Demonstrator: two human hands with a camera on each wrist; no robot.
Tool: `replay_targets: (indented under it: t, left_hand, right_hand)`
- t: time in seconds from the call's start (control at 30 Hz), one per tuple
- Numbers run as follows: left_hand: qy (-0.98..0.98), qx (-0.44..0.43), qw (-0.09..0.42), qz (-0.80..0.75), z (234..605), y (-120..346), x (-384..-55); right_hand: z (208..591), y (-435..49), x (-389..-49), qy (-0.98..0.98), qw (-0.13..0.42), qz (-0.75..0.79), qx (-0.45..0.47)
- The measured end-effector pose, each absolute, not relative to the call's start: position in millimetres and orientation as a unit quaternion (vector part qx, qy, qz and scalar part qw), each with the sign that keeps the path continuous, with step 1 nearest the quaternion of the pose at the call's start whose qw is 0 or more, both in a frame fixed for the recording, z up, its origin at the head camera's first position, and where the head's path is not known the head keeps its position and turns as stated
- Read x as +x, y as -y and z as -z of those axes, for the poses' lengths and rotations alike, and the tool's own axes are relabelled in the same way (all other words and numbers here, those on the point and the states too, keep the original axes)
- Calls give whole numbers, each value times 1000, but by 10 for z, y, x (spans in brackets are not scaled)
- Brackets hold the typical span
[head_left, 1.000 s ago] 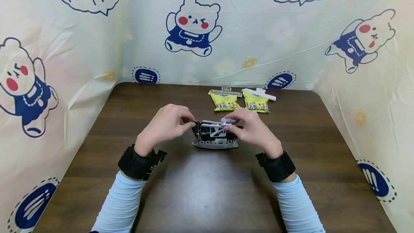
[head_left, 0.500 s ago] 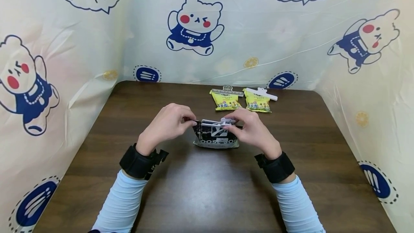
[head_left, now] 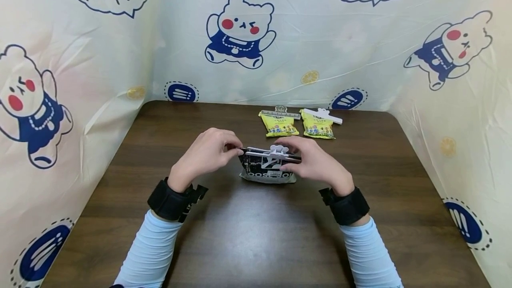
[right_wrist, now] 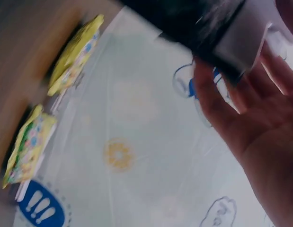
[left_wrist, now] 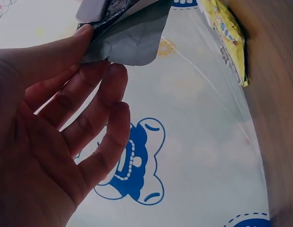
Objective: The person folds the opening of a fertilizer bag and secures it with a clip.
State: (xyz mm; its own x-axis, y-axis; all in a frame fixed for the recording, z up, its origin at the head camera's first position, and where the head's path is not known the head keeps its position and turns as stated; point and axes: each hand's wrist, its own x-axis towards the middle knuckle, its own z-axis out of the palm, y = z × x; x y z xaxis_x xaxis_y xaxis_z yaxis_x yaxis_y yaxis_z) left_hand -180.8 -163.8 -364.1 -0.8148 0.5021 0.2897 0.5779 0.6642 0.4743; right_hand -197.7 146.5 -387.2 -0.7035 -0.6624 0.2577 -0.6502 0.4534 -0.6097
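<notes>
A black and grey bag (head_left: 258,174) with white print stands upright on the table. Across its top sits a white sealing clip (head_left: 276,151), its handle part right of the middle. My left hand (head_left: 210,152) pinches the bag's top left corner between thumb and fingers; in the left wrist view the grey rear of that corner (left_wrist: 137,45) and the clip's end (left_wrist: 91,10) show. Around the bag's right end my right hand (head_left: 320,162) lies with fingers behind and thumb in front, spread apart and off the clip's handle. Whether its fingers touch the bag I cannot tell.
Behind the bag lie two yellow snack packets, the left one (head_left: 279,126) with a silvery clip (head_left: 281,112) and the right one (head_left: 318,128) with a white clip (head_left: 323,115). A printed curtain (head_left: 176,34) encloses the back and sides of the brown table (head_left: 248,234).
My right hand has let go of the clip's handle and moved slightly right, its fingers spreading. The left hand keeps its pinch, and the bag has barely moved.
</notes>
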Motion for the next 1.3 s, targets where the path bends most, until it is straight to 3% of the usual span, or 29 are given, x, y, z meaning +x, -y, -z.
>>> replay_targets:
  t: [0.1,0.2,0.6,0.77,0.93,1.07,1.3]
  left_hand:
    - [912,-291,64,283,3642,1645,-1810]
    - [912,-289,64,285,3645,1645,-1814]
    - [918,-257,89,288,3680,1636,-1842]
    - [909,-258,154,288,3652,1596,-1797]
    - [880,-332,217,261,3632,1399,-1701]
    - [872,-390,172,242,3691,1189,-1637]
    - [907,-390,7,161,3876,938,-1542]
  right_hand:
    - [3850,-1562,-2007,-874,62,337,-345]
    - [3832,-1644,-2032,-881,82,340,-318]
    - [3862,-1723,-2104,-887,69,334,-310]
    - [3896,-1700,-2123,-890,46,330,-312]
    - [3944,-1695,-2143,-890,42,332,-311]
    - [3980,-1702,-2164,-887,48,337,-312]
    - [4048,-1691,-2223,-882,45,354,-309]
